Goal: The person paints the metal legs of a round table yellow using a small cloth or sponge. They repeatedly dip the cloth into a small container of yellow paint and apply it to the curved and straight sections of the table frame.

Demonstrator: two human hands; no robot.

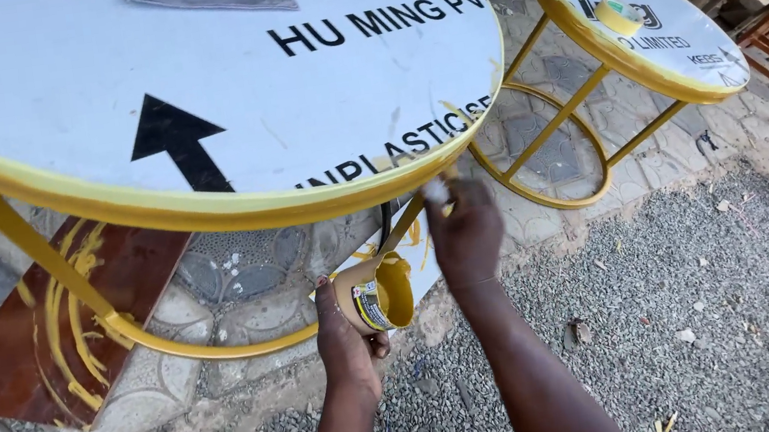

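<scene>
My left hand (346, 335) low, wrapped round tilted yellow paint tin (377, 294); right hand (464, 232) raised, pinching brush (438, 192) at table rim (303, 200).

Yellow table leg (403, 226) beside gravel (674, 307)

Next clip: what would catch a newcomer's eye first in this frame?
The big round table with a white printed top and fresh yellow rim fills the upper left, on a yellow metal frame. Just beneath its edge, the left hand holds a small tin of yellow paint tilted on its side, while the right hand, blurred, is up at the rim. A smaller matching table stands at upper right with a yellow tape roll on it.
</scene>
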